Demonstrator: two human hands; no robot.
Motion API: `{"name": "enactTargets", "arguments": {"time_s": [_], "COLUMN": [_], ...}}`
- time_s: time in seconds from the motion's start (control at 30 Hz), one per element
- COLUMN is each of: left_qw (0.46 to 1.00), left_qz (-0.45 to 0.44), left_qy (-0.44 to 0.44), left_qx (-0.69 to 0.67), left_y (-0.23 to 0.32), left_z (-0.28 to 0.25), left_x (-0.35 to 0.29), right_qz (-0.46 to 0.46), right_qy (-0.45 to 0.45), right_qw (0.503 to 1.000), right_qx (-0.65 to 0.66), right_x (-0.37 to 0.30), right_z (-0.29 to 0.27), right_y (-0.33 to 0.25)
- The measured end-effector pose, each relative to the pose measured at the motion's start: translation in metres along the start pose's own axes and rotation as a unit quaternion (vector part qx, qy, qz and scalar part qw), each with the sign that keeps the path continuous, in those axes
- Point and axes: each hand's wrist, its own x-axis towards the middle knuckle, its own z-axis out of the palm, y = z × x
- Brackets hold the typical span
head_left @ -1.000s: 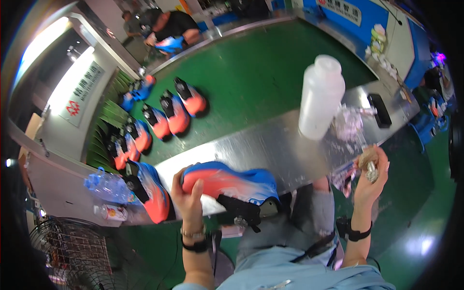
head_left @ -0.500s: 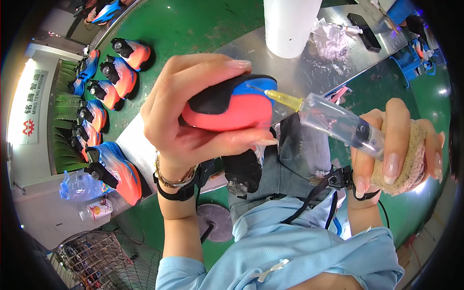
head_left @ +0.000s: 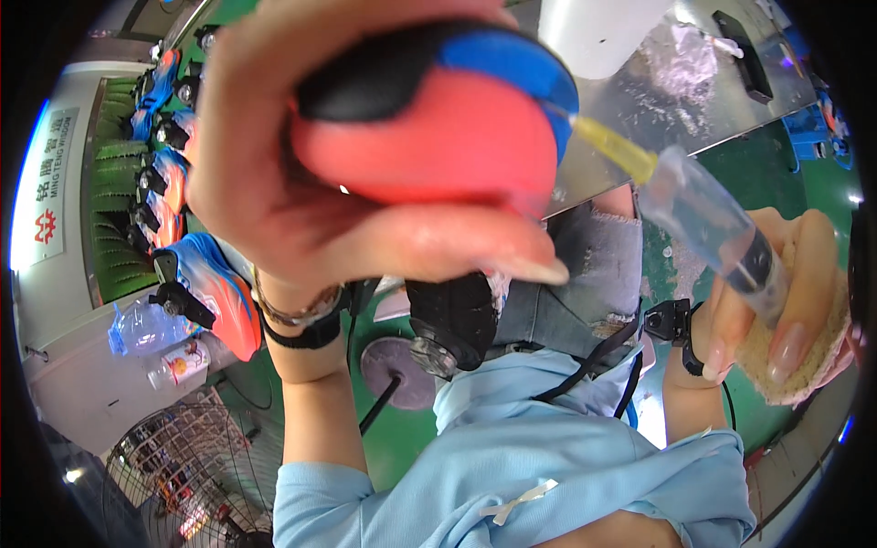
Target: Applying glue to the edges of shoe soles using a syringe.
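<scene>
Close to the camera, my left hand (head_left: 251, 164) grips a coral-red, blue and black shoe (head_left: 429, 151), its fingers over the top and thumb along the lower side. My right hand (head_left: 786, 283) is closed around a clear plastic syringe (head_left: 699, 201) with a dark plunger tip. A tan and pink sponge-like pad (head_left: 795, 374) is tucked in the same hand. The syringe's yellow needle hub (head_left: 612, 148) points at the blue edge of the shoe; the needle tip appears to meet it. Below the shoe, a black piece with a round dial (head_left: 452, 320) shows over my lap.
Several blue and orange shoes (head_left: 164, 187) line the left, with one nearer shoe (head_left: 224, 288) by a clear bottle (head_left: 151, 329). A wire-cage fan (head_left: 183, 457) stands lower left. On the metal tabletop (head_left: 722, 114) lie crumpled tissue (head_left: 681, 59), a black case (head_left: 742, 59) and a white cylinder (head_left: 598, 36).
My left hand has brought the shoe closer to the camera, so it looks larger. The right hand with syringe and pad has shifted right and slightly down. The needle still points at the blue edge.
</scene>
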Motion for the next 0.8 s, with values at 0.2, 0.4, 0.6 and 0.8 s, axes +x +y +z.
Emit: {"name": "enactTargets", "arguments": {"time_s": [0.2,0.4,0.6,0.8], "left_qw": [0.978,0.975,0.959,0.964], "left_qz": [-0.128,-0.136,-0.206,-0.204], "left_qy": [0.126,0.155,0.164,0.139], "left_qx": [0.105,0.083,0.106,0.096], "left_y": [-0.023,-0.044,-0.050,-0.063], "left_z": [-0.011,-0.022,-0.022,-0.034], "left_x": [-0.019,-0.033,-0.031,-0.036], "right_qz": [0.001,0.063,0.090,0.094], "right_qy": [0.033,-0.028,0.050,0.028], "right_qw": [0.999,0.997,0.993,0.985], "right_qx": [-0.004,-0.019,-0.054,-0.144], "right_x": [0.007,0.003,-0.018,-0.031], "right_z": [-0.017,-0.035,-0.036,-0.041], "right_y": [0.024,0.043,0.060,0.060]}}
